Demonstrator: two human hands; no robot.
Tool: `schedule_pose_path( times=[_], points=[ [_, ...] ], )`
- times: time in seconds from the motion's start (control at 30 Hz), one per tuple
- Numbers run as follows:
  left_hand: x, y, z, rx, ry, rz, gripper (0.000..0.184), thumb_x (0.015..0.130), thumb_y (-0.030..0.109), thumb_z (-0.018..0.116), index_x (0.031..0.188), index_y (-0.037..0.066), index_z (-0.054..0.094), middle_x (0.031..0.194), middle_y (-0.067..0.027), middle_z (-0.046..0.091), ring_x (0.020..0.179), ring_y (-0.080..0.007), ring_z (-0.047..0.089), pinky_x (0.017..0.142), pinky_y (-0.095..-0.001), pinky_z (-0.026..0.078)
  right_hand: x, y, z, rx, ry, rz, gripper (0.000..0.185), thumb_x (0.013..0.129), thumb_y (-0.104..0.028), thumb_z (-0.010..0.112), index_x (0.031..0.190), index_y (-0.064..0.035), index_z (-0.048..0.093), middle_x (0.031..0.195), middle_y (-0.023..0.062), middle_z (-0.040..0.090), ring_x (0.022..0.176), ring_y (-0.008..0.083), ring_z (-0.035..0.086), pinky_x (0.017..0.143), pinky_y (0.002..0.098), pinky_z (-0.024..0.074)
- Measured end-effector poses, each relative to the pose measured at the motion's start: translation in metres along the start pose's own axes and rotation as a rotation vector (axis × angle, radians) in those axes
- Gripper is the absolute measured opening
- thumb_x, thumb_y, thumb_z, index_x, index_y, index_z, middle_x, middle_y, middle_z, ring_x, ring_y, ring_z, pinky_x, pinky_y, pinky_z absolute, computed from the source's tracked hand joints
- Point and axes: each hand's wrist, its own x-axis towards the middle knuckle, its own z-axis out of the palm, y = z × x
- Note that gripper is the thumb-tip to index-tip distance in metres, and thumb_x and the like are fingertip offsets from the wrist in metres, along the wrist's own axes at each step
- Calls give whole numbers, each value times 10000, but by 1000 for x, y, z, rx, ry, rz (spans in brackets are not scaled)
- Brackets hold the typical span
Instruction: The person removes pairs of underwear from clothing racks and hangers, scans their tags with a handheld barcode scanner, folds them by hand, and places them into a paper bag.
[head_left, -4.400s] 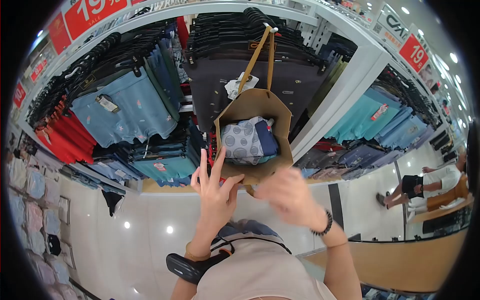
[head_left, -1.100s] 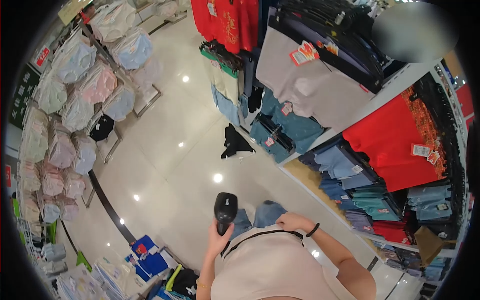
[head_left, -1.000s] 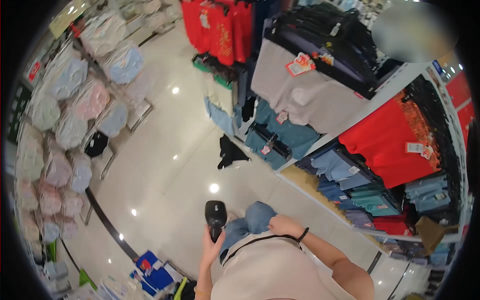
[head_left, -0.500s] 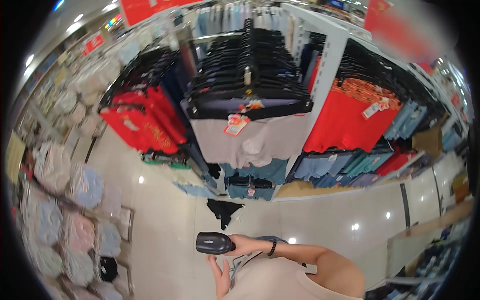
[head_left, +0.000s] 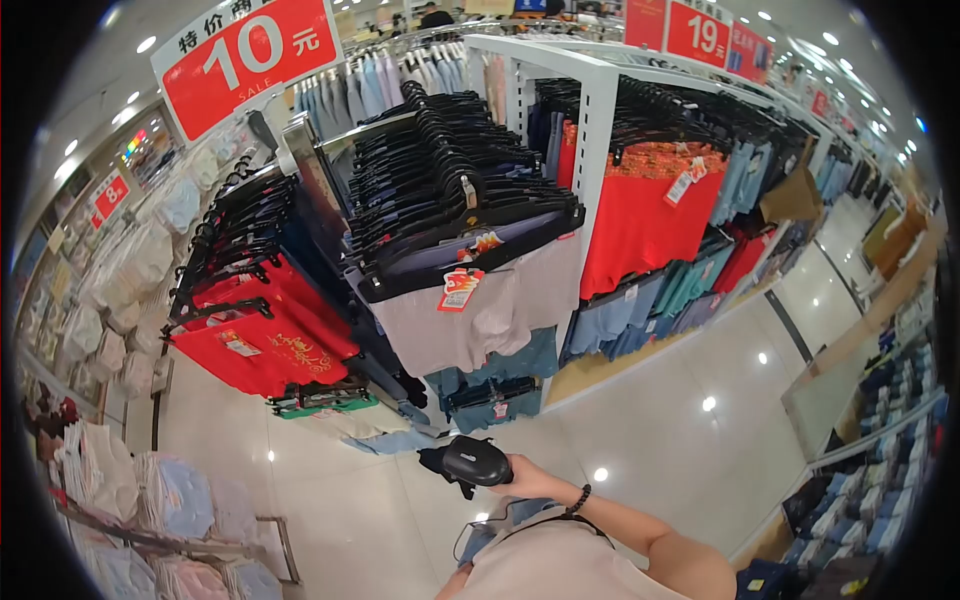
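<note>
My right hand [head_left: 515,478] is closed around a black handheld barcode scanner [head_left: 476,461], held out in front of my body. Only a small part of my left hand [head_left: 458,580] shows at the lower edge beside my shirt; its fingers are hidden. A thin cord [head_left: 462,540] hangs near my waist. Beyond the scanner, and partly covered by it, a black garment [head_left: 433,461] lies on the floor. Nearest ahead of the scanner hang grey-lilac underpants [head_left: 520,300] on black hangers, with a red and white price tag [head_left: 459,289].
Red garments [head_left: 265,335] hang at the left of the rack, more red underwear [head_left: 640,220] to its right. A white rack post [head_left: 592,170] stands between. Light-coloured packs [head_left: 180,495] fill shelves at left; folded clothes [head_left: 880,430] lie at right. A red sale sign [head_left: 245,65] hangs above.
The view has tilted up and turned, bringing the sale signs into sight. The scanner now overlaps the black garment in view. My left hand, earlier showing extended fingers, has dropped back toward my body.
</note>
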Motion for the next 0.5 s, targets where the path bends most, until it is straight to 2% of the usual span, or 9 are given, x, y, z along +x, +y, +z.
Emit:
schedule_pose_path(
  times=[0.13, 0.23, 0.27, 0.37, 0.47, 0.5],
  points=[
    [-9, -30, -19, 25, -99, 41, 373, 826, 233, 551, 1123, 12, 508, 1034, -199, 576, 1012, -294, 545, 871, -358, 397, -31, 4, 48, 8, 137, -9, 377, 701, -207, 702, 988, 4, 577, 869, 120, 639, 802, 199, 599, 749, 319, 463],
    [-15, -54, -25, 54, -168, 36, 370, 818, 243, 557, 1104, 11, 521, 1025, -202, 581, 1004, -300, 549, 863, -362, 402, -53, 5, 88, 25, 84, 101, 400, 727, -170, 707, 1052, 13, 564, 964, 102, 632, 885, 139, 568, 807, 301, 452],
    [-15, -61, -28, 67, -185, 33, 369, 815, 246, 559, 1097, 10, 525, 1022, -203, 582, 1001, -302, 551, 860, -363, 404, -59, 6, 99, 11, 46, 147, 389, 737, -193, 704, 1044, 7, 572, 946, 104, 636, 869, 151, 579, 807, 301, 454],
    [-14, -78, -34, 104, -237, 35, 368, 807, 255, 565, 1078, 8, 538, 1013, -206, 587, 994, -307, 555, 851, -368, 409, -81, 4, 130, 24, 114, 137, 366, 746, -230, 708, 1009, -2, 596, 884, 113, 644, 819, 180, 598, 763, 299, 461],
    [-13, -95, -36, 140, -271, 38, 367, 799, 265, 571, 1058, 7, 551, 1004, -209, 592, 986, -313, 560, 843, -372, 414, -99, -22, 138, 60, 121, 309, 377, 744, -235, 713, 1017, -4, 594, 894, 126, 643, 824, 184, 601, 760, 300, 462],
    [-10, -97, -37, 152, -283, 39, 367, 796, 268, 573, 1052, 6, 555, 1001, -210, 593, 983, -315, 561, 840, -374, 416, -103, -21, 139, 57, 158, 276, 383, 740, -234, 718, 1019, -4, 593, 895, 124, 642, 823, 180, 599, 760, 299, 462]
  ],
)
